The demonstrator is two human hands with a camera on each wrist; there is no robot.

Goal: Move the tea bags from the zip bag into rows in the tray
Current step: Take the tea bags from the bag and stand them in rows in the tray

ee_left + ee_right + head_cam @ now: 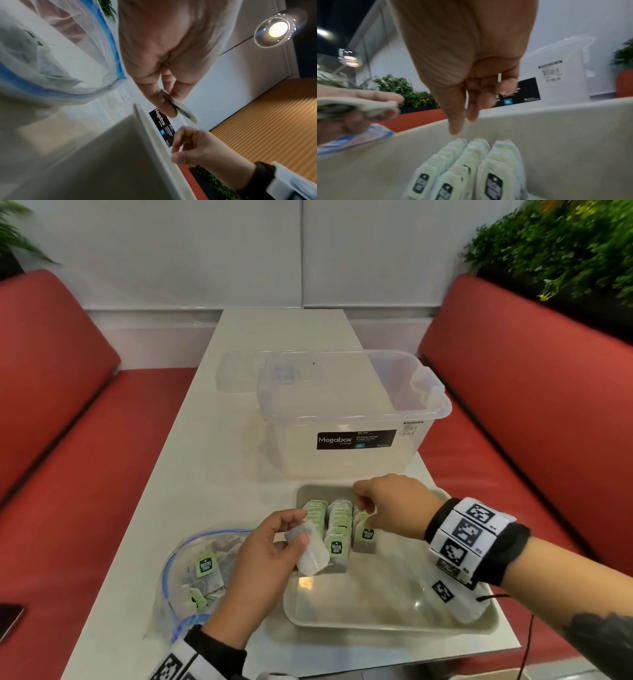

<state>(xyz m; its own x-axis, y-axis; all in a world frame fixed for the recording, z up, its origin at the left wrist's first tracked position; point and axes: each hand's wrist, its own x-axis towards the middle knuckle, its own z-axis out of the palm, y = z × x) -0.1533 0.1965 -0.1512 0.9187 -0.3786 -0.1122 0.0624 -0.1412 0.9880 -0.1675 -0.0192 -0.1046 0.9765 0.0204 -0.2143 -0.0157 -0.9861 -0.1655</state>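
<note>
A beige tray point(387, 626) lies near the table's front edge. Three rows of tea bags point(337, 522) with green tags stand in its far left corner, also seen from above in the right wrist view point(471, 162). My left hand point(301, 527) pinches a white tea bag point(310, 553) between thumb and fingers, over the tray's left rim. That tea bag point(180, 109) shows edge-on in the left wrist view. My right hand point(366, 510) hovers over the right-hand row, fingers loosely curled, tips point(453, 129) clear of the bags. The zip bag point(191, 570) lies open left of the tray and holds several tea bags.
A clear Megabox storage box point(356, 412) stands just beyond the tray, with its lid point(239, 371) behind it on the left. Red benches point(51, 405) flank the narrow white table. A phone point(8, 619) lies on the left bench.
</note>
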